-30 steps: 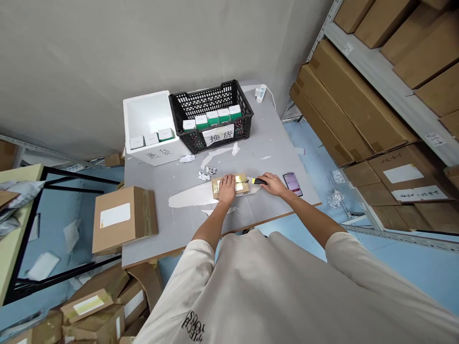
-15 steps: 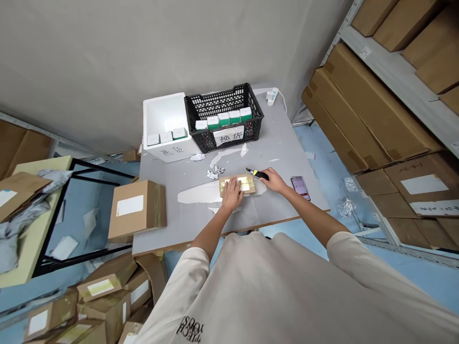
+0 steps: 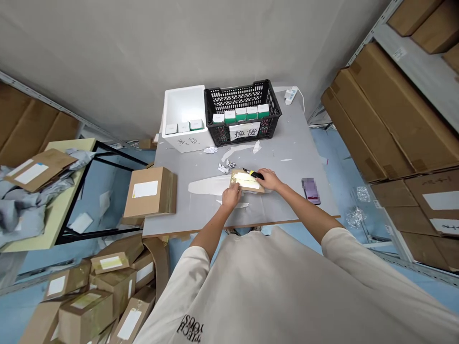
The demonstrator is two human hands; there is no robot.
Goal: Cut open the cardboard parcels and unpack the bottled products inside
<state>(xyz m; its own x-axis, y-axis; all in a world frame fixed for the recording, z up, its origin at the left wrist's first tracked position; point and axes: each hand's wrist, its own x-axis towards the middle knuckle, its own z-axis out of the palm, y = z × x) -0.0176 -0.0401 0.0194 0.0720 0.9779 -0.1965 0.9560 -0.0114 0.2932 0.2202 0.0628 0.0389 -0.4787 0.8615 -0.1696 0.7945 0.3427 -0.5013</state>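
A small taped cardboard box (image 3: 246, 182) with a white label lies on the grey table (image 3: 204, 215). My left hand (image 3: 231, 195) grips its left front corner, thumb on top and the other fingers partly hidden. In my right hand (image 3: 269, 180) is a black and yellow utility knife (image 3: 256, 175), its blade pointing left over the box top. The fingers of that hand are closed round the handle and rest by the box's right end. Crumpled paper scraps (image 3: 224, 168) lie just behind the box.
At the back stand a white foam bin (image 3: 188, 142) and a black crate (image 3: 244, 131), both holding small white-and-green boxes. A phone (image 3: 311, 191) lies at the right, and a larger carton (image 3: 150, 191) at the left edge. Cartons (image 3: 86, 306) pile up on the floor; shelves flank the right.
The knife has lifted from the box's right end and now hangs over its top, pointing left. My left hand has slid from the box top to its left front corner. The view has shifted left.
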